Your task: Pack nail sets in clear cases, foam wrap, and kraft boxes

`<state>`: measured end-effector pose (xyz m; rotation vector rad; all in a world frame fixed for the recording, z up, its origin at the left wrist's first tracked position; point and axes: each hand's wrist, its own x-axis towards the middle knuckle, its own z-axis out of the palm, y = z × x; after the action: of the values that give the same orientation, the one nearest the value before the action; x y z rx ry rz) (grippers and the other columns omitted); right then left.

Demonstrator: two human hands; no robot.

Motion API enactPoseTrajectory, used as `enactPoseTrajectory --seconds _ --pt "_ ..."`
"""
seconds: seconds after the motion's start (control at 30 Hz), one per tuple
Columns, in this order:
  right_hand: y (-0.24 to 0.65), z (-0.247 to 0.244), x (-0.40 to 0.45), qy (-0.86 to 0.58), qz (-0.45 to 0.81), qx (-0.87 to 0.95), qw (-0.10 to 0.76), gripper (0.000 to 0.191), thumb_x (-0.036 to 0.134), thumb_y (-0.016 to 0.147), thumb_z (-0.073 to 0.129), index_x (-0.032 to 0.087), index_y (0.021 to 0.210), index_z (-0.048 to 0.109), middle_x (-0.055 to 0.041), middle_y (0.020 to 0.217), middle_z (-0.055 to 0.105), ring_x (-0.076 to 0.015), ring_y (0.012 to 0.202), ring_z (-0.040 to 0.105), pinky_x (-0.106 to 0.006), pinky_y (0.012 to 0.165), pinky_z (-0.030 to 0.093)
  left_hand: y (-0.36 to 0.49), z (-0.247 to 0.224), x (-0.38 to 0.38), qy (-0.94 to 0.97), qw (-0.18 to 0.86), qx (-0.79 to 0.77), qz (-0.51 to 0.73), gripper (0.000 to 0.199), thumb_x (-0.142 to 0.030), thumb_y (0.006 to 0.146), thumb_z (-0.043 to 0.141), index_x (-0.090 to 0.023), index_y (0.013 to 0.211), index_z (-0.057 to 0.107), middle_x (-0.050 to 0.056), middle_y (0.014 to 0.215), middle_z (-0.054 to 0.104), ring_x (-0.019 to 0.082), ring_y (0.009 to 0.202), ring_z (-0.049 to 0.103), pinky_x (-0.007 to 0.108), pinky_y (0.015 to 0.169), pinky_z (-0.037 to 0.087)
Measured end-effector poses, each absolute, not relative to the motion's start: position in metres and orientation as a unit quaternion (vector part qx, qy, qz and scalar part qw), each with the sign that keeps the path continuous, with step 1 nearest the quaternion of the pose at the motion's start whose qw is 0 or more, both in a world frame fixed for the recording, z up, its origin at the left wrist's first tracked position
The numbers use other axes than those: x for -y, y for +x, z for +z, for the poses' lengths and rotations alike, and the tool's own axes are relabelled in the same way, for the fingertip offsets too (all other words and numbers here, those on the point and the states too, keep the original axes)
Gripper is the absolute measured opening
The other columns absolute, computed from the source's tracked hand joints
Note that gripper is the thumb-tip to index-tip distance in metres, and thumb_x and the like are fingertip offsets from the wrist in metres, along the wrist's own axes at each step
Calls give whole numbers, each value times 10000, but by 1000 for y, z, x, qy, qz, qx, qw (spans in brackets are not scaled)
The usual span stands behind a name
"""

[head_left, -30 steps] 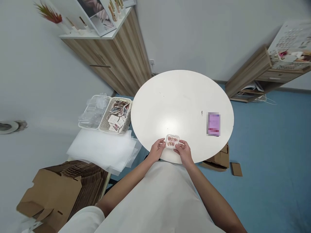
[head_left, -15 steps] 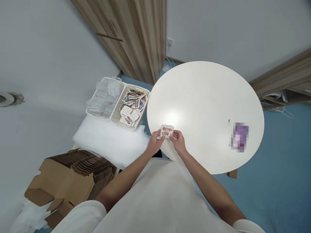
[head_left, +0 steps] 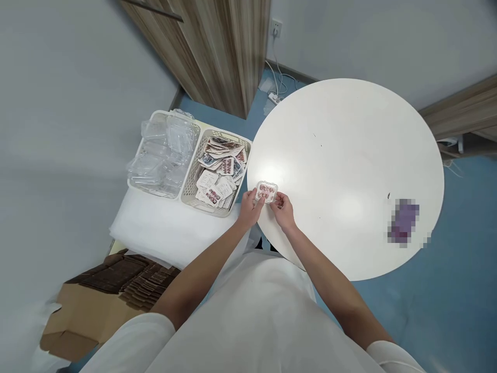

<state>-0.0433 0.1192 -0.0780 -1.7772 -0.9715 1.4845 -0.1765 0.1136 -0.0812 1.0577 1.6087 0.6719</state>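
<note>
Over the near left edge of the round white table (head_left: 349, 140), I hold a small clear plastic case (head_left: 266, 191). Inside it shows a white card with rows of reddish, nail-like shapes. My left hand (head_left: 250, 207) grips the case's left side, its thumb lying across the front. At the lower right corner, the fingers of my right hand (head_left: 283, 210) are closed on the case edge. Left of my hands stands a basket of cards (head_left: 186, 189), holding a loose pile of printed cards (head_left: 213, 197). Beside it, another basket (head_left: 135, 187) is heaped with clear plastic cases (head_left: 163, 155).
White sheets (head_left: 155, 223) lie stacked in front of the baskets. Flattened cardboard boxes (head_left: 93, 316) are piled at lower left. A blurred purple item (head_left: 404, 221) rests at the table's right. Cables and a power strip (head_left: 275, 98) lie on the floor behind.
My view has shifted, so the table and baskets sit differently in it. My left thumb has moved across the case's front. Both hands still hold the case.
</note>
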Motion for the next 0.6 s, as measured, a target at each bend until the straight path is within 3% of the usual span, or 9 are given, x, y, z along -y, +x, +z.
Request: enactPoseTrajectory --seconds 0.6 --pt "-48 -91 -134 -689 502 439 284 520 265 654 550 228 1163 456 -48 1051 537 -159 828 513 -321 723 453 -184 -90 -131 461 530 -648 296 523 -427 803 433 -217 1271 335 96 1232 335 204 1129 401 329 892 398"
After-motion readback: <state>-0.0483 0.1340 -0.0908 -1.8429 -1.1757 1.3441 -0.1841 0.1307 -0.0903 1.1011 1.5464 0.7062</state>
